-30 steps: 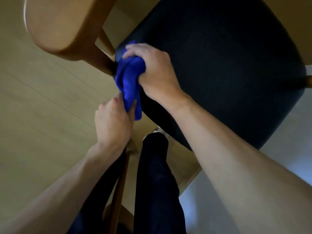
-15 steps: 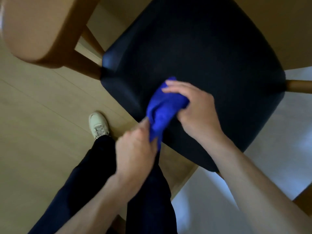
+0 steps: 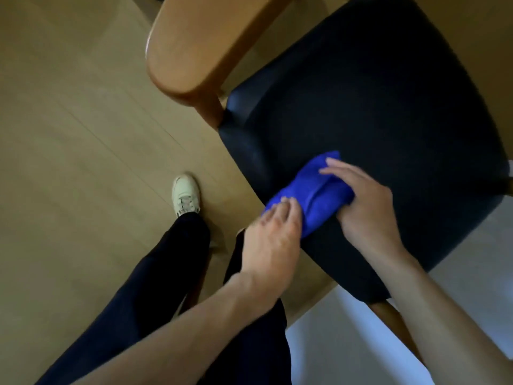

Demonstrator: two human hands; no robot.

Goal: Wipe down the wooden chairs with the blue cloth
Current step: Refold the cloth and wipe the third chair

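A bunched, bright blue microfibre cloth [image 3: 308,190] lay on the near left part of the black padded seat [image 3: 374,107] of a light-brown wooden chair [image 3: 194,48], close to the seat's front edge. The person's right hand [image 3: 363,207] held the cloth's right end, with the thumb tucked against the fabric and the fingers [image 3: 341,169] stretched over its top, pressing it onto the seat. The left hand [image 3: 273,237] gripped the cloth's near left end, its fingertips curled down into the folds; how tightly they closed could not be told because of motion blur. Both bare forearms reached in from the bottom of the view, the left crossing over the person's dark trousers [image 3: 155,287]. The chair's curved wooden backrest [image 3: 191,43] rose at the upper left of the seat, joined to it by a short wooden post [image 3: 209,111]. A wooden chair leg [image 3: 391,319] showed beneath the seat's near corner. One cream lace-up sneaker [image 3: 186,195] stood on the pale wood-plank floor [image 3: 69,134], well left of the seat. A white floor area [image 3: 347,343] lay at the lower right.
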